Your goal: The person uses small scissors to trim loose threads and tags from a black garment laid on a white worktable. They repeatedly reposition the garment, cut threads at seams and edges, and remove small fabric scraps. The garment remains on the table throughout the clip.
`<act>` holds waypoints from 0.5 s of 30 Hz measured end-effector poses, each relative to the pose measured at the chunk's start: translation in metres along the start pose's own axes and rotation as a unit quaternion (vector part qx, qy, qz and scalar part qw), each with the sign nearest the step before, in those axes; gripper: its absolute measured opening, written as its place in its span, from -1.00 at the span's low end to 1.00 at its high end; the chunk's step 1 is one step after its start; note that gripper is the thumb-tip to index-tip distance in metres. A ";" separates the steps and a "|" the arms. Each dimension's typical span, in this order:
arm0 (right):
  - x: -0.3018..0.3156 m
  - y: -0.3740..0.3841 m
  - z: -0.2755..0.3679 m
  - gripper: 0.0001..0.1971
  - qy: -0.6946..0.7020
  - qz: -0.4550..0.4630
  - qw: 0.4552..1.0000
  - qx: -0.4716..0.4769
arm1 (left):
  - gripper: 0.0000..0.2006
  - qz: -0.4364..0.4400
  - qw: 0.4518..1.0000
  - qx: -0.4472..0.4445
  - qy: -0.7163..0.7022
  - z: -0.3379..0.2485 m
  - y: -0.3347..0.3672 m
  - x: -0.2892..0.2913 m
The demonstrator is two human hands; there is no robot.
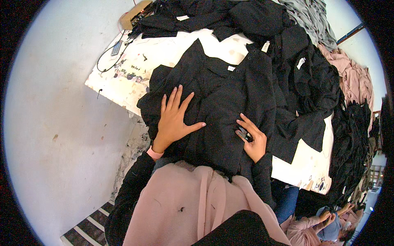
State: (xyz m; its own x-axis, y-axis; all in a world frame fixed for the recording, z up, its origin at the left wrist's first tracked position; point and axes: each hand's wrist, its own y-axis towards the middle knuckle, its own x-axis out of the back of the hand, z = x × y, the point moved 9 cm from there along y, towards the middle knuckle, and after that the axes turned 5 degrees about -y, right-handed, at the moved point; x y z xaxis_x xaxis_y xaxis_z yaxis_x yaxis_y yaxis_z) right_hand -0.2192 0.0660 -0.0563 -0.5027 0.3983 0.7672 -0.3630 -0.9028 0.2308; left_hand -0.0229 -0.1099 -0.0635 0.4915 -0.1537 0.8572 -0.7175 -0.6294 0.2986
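A black garment [221,106] is spread on the white table in front of me, its neckline toward the far side with a small white label [231,68] and dark buttons. My left hand [174,117] lies flat on the garment's left part, fingers spread, with nothing in it. On the right part of the same garment rests my right hand [253,138], curled around small dark thread snips [245,134]. The snips show only between thumb and fingers; the rest of them is hidden in the palm.
More black garments [303,78] with white labels lie heaped right and at the back. Grey cloth [308,18] and pink cloth [349,74] hang beyond. A small remote [116,48] and cable lie far left. A white wall [61,102] borders the left; another person [320,223] sits lower right.
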 end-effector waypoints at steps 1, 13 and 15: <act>-0.001 -0.001 -0.001 -0.59 0.011 -0.002 1.000 -0.002 | 0.00 -0.002 1.000 -0.001 -0.005 -0.001 -0.001 0.001; 0.064 0.027 0.050 -0.88 0.047 0.055 0.997 0.036 | 0.06 0.077 0.997 -0.005 0.007 -0.024 -0.053 -0.002; 0.060 0.069 0.045 -0.83 0.125 0.018 0.992 0.008 | 0.06 0.074 0.997 -0.004 0.008 -0.024 -0.052 -0.002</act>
State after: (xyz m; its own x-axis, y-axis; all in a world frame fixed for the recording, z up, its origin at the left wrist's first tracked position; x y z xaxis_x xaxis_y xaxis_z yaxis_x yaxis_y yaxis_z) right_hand -0.2387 0.0197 0.0326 -0.6950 0.3921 0.6027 -0.3296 -0.9187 0.2175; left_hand 0.0017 -0.0582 -0.0710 0.3732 -0.2324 0.8982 -0.7853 -0.5946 0.1724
